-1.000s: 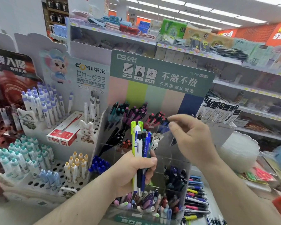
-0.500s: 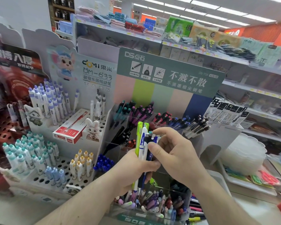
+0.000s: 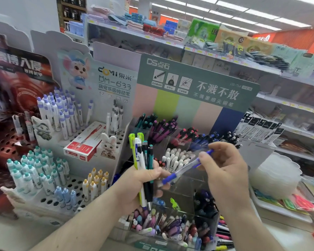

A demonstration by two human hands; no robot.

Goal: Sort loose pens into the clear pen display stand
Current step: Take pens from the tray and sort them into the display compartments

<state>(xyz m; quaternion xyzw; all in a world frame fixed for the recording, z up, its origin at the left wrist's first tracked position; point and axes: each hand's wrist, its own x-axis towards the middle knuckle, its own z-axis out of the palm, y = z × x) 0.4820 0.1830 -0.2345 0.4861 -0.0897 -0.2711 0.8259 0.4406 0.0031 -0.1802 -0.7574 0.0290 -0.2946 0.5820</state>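
Right hand (image 3: pixel 225 171) pinches a blue pen (image 3: pixel 184 167) slantwise before the clear pen display stand (image 3: pixel 187 187), left hand (image 3: pixel 141 183) gripping the remaining pens (image 3: pixel 142 160); best to match it with the blue row near the stand's upper right edge and slide it in tip-first.

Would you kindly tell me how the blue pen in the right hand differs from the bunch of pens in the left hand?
The blue pen is a single pen, pinched in the right hand; the bunch of pens is several, wrapped in the left hand. The blue pen lies slanted, while the bunch stands nearly upright. The blue pen has a clear barrel with blue ends; the bunch mixes green, white and dark pens. Both are held above the clear stand.
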